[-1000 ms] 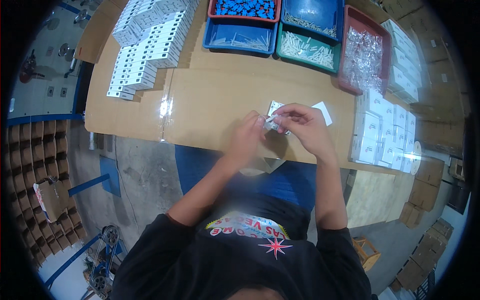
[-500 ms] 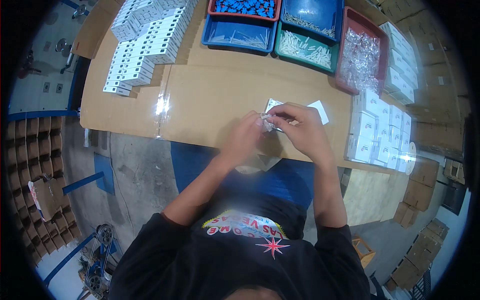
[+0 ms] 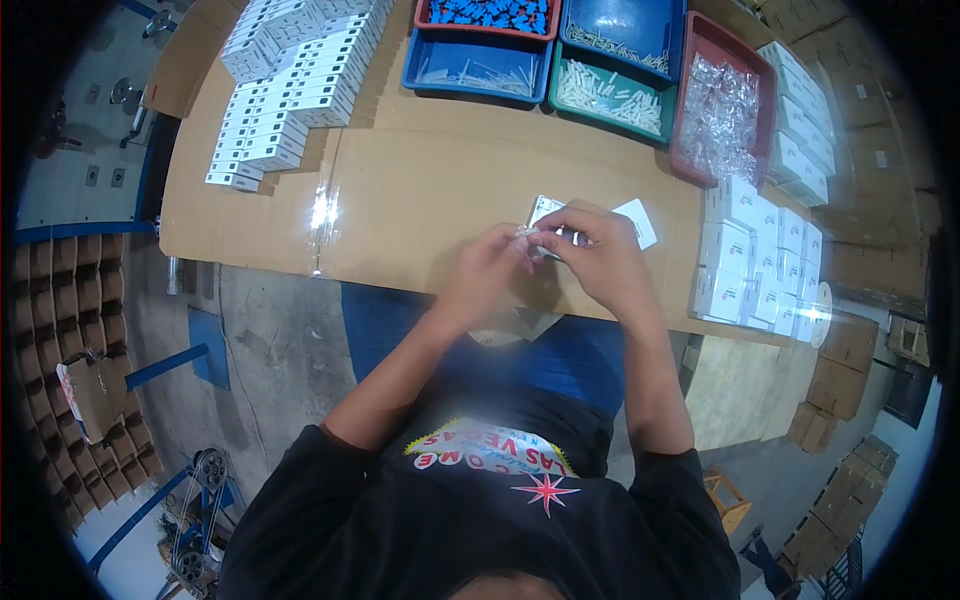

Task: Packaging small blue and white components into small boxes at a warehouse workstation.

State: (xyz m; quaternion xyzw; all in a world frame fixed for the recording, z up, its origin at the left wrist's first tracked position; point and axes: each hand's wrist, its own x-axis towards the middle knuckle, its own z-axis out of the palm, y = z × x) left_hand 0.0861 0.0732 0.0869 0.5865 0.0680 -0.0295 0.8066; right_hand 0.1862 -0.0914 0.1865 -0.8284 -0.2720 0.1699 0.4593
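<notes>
Both hands meet over the cardboard-covered worktop (image 3: pixel 420 190). The left hand (image 3: pixel 490 272) and right hand (image 3: pixel 597 252) pinch a small clear plastic bag (image 3: pixel 533 240) between their fingertips, above a white card (image 3: pixel 640 222). At 12 o'clock sit parts trays (image 3: pixel 470 60); at 3 o'clock, stacked white boxes (image 3: pixel 755 255).

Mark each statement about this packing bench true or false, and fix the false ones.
1. Both hands, left hand and right hand, meet on a small clear packet. True.
2. The red tray of clear bags lies at the person's left. False: it lies at the right.
3. White boxes are stacked at the far left. True.
4. The cardboard-covered table is covered in blue cloth. False: it is brown cardboard.
</notes>
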